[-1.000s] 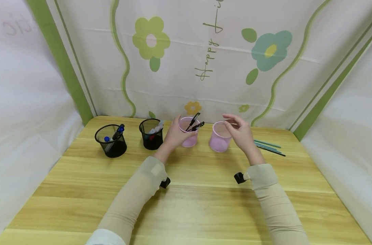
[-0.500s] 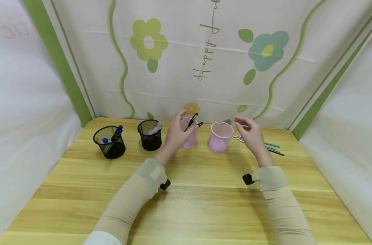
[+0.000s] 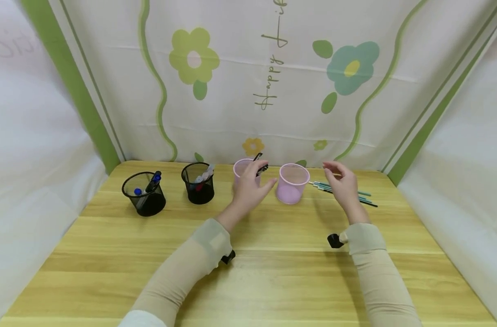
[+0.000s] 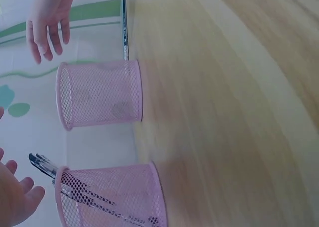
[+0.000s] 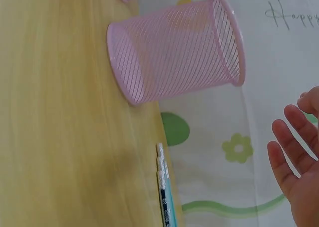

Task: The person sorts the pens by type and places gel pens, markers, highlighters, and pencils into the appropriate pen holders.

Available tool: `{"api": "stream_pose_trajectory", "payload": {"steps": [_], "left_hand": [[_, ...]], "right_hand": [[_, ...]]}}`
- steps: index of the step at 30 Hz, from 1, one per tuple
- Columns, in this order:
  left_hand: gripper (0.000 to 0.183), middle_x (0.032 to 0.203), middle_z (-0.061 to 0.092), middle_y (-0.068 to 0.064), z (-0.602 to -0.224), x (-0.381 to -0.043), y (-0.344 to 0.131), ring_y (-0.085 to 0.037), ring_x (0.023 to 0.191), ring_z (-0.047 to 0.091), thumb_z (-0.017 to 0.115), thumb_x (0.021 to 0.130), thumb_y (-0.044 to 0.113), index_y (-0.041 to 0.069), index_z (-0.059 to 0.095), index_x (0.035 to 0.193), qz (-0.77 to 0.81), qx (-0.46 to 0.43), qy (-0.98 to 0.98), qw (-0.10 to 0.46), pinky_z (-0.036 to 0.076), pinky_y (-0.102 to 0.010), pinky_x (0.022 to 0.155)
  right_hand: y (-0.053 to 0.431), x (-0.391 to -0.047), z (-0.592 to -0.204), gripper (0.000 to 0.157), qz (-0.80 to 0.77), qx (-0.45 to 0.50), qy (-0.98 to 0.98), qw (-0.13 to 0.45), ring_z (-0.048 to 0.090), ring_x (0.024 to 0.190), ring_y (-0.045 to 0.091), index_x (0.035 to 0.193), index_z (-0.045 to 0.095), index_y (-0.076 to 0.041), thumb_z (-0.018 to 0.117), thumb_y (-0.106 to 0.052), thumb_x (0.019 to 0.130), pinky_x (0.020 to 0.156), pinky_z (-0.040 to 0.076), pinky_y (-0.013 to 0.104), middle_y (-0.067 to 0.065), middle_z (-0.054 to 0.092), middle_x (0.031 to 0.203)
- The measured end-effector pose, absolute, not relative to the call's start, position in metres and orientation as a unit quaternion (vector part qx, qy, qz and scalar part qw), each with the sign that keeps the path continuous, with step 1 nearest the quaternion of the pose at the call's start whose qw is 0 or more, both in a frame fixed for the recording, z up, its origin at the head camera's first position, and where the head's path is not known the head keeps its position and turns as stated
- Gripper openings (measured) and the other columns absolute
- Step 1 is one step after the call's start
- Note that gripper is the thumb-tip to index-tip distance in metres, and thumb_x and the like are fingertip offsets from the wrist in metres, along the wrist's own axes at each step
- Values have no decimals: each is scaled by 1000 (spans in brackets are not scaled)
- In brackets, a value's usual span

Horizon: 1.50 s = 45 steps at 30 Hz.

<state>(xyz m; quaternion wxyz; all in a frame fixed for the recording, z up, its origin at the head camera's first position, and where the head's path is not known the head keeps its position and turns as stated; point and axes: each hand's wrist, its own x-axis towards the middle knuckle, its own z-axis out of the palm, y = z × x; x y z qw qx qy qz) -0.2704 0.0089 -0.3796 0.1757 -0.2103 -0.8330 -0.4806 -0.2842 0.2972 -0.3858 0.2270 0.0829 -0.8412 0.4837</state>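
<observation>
My left hand (image 3: 250,188) holds nothing. Its fingers are spread over the front of a pink mesh pen cup (image 4: 117,194) with black pens (image 4: 44,163) standing in it; in the left wrist view, the fingertips show beyond the rim, beside the pen tops. A second pink mesh pen cup (image 3: 290,186) stands upright to its right, with no pens in it. My right hand (image 3: 343,188), also holding nothing, hovers with loosely bent fingers over slim pencil-like sticks (image 5: 164,187), teal and black with white ends, which lie on the table and are partly hidden by this hand.
Further left stand two black mesh pen cups, one (image 3: 148,200) with blue-capped markers and one (image 3: 200,188) with pale-capped pens. A white flowered curtain (image 3: 232,104) hangs close behind the wooden table (image 3: 281,281), and more white cloth encloses both sides.
My left hand has come away from the left side of the penned pink cup and shifted right, across its front. My right hand has moved right, from the second pink cup to above the sticks.
</observation>
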Motion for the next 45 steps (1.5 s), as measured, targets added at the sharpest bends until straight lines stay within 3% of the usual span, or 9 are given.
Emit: {"api": "stream_pose_trajectory", "payload": {"steps": [4,10,21,26,35,45], "left_hand": [[54,142,58,-7,-381,-269,11,-25,133,52,79,93,25,10,58,140,-461,-213,-838,201,42,-58,107],[45,132,63,-14,-382,-266,19,-31,126,57,78,91,9,0,61,132,-497,-266,-793,229,46,-44,108],[49,137,60,-15,-393,-263,31,-34,126,58,78,94,20,5,61,137,-519,-233,-814,118,49,-52,103],[61,147,53,-17,-401,-267,33,-40,129,54,78,93,19,1,51,145,-559,-205,-799,77,47,-55,105],[91,158,39,-17,-407,-270,45,-40,136,47,83,88,25,9,29,160,-583,-143,-800,-8,46,-52,107],[100,158,40,-20,-409,-285,59,-41,139,45,86,85,27,5,26,162,-573,-103,-813,-17,42,-51,111]], "right_hand": [[306,-285,-393,33,474,59,-853,212,56,105,2,131,65,-1,56,-22,107,87,47,13,18,67,126],[316,-283,-399,36,460,42,-866,192,57,112,14,135,63,-2,53,-25,109,91,46,18,17,65,128],[335,-286,-408,34,426,35,-889,164,56,117,29,135,62,-1,54,-20,108,96,49,36,19,63,129],[341,-288,-416,34,412,44,-900,136,56,118,35,137,60,1,54,-15,108,99,49,50,23,62,131],[349,-288,-424,35,391,51,-916,79,53,121,41,139,58,3,54,-8,106,100,47,58,26,58,135],[361,-290,-423,36,341,46,-938,35,51,123,47,137,59,5,56,-4,103,102,44,62,30,56,135]]}}
